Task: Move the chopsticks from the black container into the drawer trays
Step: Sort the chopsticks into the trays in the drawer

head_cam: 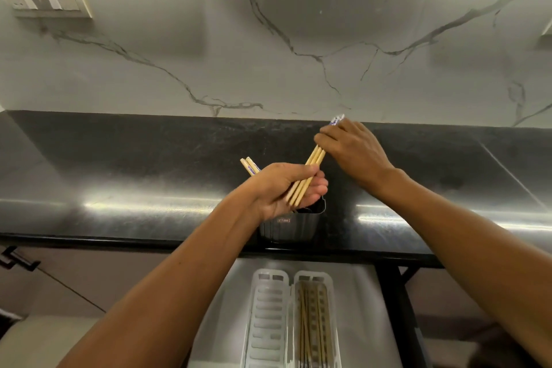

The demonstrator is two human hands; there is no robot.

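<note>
My left hand (280,188) hovers palm-up over the black container (288,228) on the counter and grips pale wooden chopsticks whose blue-marked ends (249,166) stick out to the left. My right hand (352,152) holds a second bundle of chopsticks (307,175) slanting down across my left palm, their blue-marked tops showing above my fingers. Below the counter, in the open drawer, lie two white trays: the left tray (267,317) holds nothing visible, and the right tray (313,320) holds several chopsticks. Most of the container's opening is hidden by my left hand.
The black stone counter (149,158) runs along a marble-patterned wall. A switch plate (46,0) sits high on the left of the wall. The drawer (370,293) has a pale liner, and a dark cabinet handle (16,260) shows at the lower left.
</note>
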